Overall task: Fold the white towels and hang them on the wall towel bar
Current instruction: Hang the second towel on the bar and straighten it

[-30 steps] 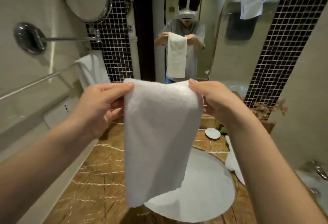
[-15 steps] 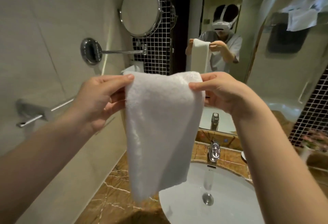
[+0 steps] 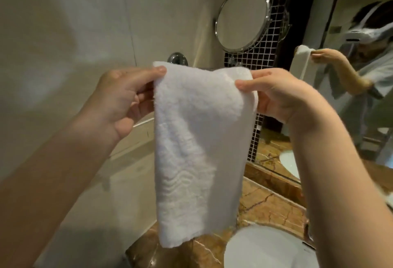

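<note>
I see the towel (image 3: pixel 197 144) hanging folded at the centre of the view, held up by its two top corners. My left hand (image 3: pixel 125 99) pinches the corner at 10 o'clock, thumb on the near face, its grip clenched on the cloth. My right hand (image 3: pixel 282 95) pinches the corner at 2 o'clock the same way, grasping the towel. The cloth's lower edge hangs free above the brown marble table (image 3: pixel 265 204), just left of the white sink (image 3: pixel 261 248) at 5 o'clock. A round mirror (image 3: pixel 241 18) sits on the wall at 1 o'clock. A thin bar (image 3: pixel 143 121) shows behind my left hand, apart from the towel.
</note>
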Motion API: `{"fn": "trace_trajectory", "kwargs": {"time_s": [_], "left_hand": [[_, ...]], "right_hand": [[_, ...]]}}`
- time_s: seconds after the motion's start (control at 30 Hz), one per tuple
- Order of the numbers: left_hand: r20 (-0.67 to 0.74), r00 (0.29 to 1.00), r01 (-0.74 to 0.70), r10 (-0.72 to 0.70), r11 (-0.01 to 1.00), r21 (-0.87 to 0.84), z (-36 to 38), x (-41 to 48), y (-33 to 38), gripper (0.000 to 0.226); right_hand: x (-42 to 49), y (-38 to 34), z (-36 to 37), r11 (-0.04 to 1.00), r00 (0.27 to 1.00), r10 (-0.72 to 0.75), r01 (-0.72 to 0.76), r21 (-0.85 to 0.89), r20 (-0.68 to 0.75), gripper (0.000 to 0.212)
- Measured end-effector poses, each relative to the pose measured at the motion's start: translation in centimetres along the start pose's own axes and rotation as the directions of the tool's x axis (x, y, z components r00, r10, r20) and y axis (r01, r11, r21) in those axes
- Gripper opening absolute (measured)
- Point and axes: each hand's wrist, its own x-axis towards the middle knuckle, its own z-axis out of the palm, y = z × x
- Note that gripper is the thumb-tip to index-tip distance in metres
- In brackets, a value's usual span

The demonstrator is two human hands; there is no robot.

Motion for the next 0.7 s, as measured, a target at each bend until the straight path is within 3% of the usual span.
{"fn": "trace_trajectory", "kwargs": {"time_s": [0.13,0.33,0.53,0.7], "left_hand": [[-0.123,0.991,-0.045,0.049,0.998,0.035,-0.4,0.4,1.0,0.007],[-0.216,0.967,-0.129,0.138,0.99,0.055,-0.4,0.8,3.4,0.014],[-0.28,0.924,-0.234,0.259,0.965,0.119,-0.3,3.1,6.5,0.015],[-0.305,0.893,-0.298,0.331,0.943,0.151,0.4,5.9,9.1,0.018]], "right_hand": [[3.1,-0.7,1.0,1.0,0.995,-0.021,0.018,0.024,0.096,0.017],[7.7,-2.5,3.1,0.998,0.97,-0.053,0.046,0.038,0.239,0.032],[11.7,-6.3,5.0,0.988,0.946,-0.107,0.067,0.139,0.306,0.032],[14.4,-9.1,5.9,0.965,0.917,-0.112,0.009,0.261,0.384,0.019]]}}
